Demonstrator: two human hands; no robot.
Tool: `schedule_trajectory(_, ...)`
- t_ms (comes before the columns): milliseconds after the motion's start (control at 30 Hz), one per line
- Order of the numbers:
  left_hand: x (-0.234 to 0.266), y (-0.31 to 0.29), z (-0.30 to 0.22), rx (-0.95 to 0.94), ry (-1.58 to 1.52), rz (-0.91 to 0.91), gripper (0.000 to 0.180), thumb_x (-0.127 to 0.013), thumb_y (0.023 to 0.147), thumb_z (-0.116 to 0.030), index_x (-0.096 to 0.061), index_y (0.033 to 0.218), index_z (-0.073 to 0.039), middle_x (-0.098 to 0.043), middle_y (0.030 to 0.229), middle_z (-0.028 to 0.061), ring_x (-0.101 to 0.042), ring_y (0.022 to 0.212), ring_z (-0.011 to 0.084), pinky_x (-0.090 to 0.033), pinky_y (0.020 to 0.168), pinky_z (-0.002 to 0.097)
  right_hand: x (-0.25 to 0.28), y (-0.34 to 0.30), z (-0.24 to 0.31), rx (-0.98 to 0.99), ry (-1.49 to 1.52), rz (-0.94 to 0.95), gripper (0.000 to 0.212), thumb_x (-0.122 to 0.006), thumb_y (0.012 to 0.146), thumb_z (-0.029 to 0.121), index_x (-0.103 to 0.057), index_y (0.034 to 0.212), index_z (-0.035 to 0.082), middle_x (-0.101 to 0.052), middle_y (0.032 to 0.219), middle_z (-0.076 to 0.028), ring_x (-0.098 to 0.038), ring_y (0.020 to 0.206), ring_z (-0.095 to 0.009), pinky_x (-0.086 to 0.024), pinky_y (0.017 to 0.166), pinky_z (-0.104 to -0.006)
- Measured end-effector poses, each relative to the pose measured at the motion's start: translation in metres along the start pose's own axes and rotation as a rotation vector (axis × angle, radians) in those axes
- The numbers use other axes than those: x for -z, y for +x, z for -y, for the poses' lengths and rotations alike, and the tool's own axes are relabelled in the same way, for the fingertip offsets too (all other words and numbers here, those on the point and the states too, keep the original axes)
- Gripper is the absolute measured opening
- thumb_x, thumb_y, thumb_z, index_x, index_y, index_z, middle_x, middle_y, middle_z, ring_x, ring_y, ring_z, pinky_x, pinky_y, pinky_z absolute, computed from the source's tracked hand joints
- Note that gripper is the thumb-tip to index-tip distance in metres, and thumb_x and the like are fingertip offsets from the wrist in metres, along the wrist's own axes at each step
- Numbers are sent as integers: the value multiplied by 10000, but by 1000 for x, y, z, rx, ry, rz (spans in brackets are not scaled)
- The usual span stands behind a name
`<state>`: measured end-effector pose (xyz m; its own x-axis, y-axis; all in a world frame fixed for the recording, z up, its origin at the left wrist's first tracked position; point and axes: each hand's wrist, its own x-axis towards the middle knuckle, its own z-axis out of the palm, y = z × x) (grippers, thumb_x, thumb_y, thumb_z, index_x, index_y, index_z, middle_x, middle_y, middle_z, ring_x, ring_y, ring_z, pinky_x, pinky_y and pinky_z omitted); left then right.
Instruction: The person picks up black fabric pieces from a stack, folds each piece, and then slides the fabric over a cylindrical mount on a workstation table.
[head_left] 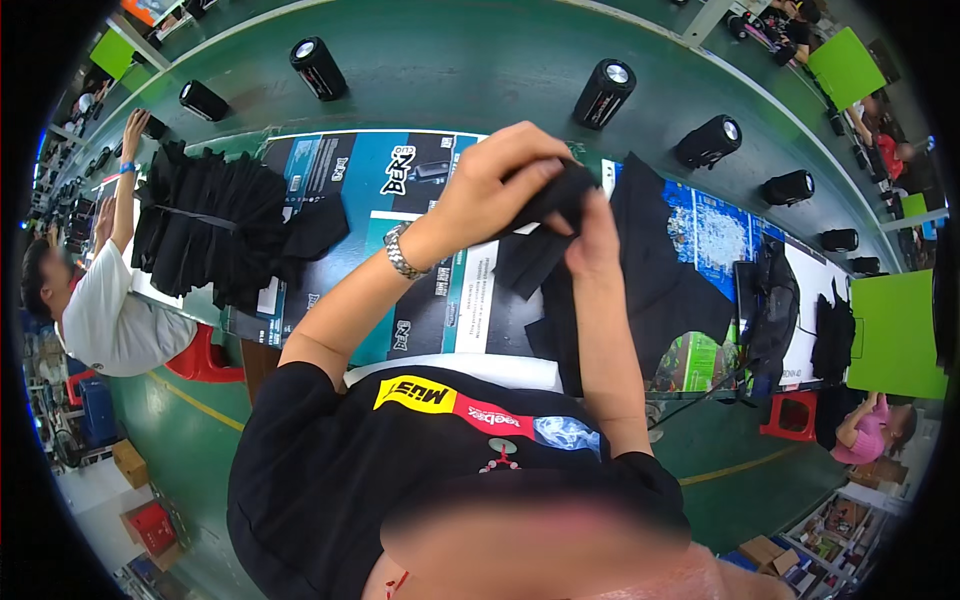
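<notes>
Between my hands, raised over the cardboard-covered bench, is a bunched piece of black cloth (563, 198). My left hand (505, 180), with a metal watch at its wrist, curls its fingers over the cloth from the left. On the cloth's right side, my right hand (597, 238) pinches it; part of its fingers is hidden. Whether anything is inside the cloth cannot be seen. Loose black cloth pieces (650, 290) lie spread below and right of my right hand. A thick strapped bundle of black cloth pieces (205, 225) lies to the left.
Black cylindrical speakers (605, 93) stand in a spaced row along the green surface (450, 60) beyond the bench. Printed cardboard sheets (335, 170) cover the bench. A person in a white shirt (120, 310) sits at left, and a person in pink (870, 435) at right.
</notes>
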<state>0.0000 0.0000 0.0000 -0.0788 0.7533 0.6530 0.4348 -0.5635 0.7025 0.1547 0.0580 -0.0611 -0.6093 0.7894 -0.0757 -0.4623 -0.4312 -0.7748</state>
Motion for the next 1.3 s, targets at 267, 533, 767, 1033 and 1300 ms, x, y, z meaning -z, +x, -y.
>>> schedule_trajectory(267, -35, 12, -4, -268, 235, -223, 247, -730, 726, -52, -620, 947, -38, -589, 1014, 92, -549, 802, 222, -463, 689, 315, -35, -24, 24, 95, -159, -124, 113, -563, 906, 116, -585, 987, 41, -572, 779, -1, -488, 541, -33, -299, 398, -165)
schedule_trajectory(533, -53, 17, 22, 373, -54, -3, 261, -698, 850, -254, -588, 852, -18, -585, 830, 35, -510, 687, 128, -426, 615, 279, -21, -34, 38, 292, -272, -300, 117, -575, 888, 26, -564, 1003, 39, -568, 769, 3, -465, 521, -35, -303, 404, -191)
schedule_trajectory(767, -62, 50, 31, 690, -1051, 79, 317, -595, 936, -310, -671, 941, -3, -690, 887, 44, -639, 764, 85, -502, 697, 229, 22, -17, 89, 150, -4, -78, 100, -571, 892, 90, -575, 973, 32, -568, 818, -5, -472, 591, -45, -285, 413, -198)
schedule_trajectory(1033, -74, 76, 85, 677, -653, 475, 232, -615, 924, -234, -666, 1003, -22, -605, 848, -43, -518, 748, 19, -417, 694, 181, 84, 18, 128, 98, -211, -171, 89, -611, 876, 101, -599, 953, 59, -568, 825, 0, -476, 582, -44, -299, 406, -190)
schedule_trajectory(1300, -141, 122, 153, 419, -441, 12, 301, -650, 888, -131, -586, 1124, 44, -635, 940, 24, -561, 828, 65, -455, 756, 212, 120, 92, 158, 324, -641, -310, 116, -615, 884, 127, -610, 908, 14, -577, 770, -3, -432, 458, -86, -315, 412, -224)
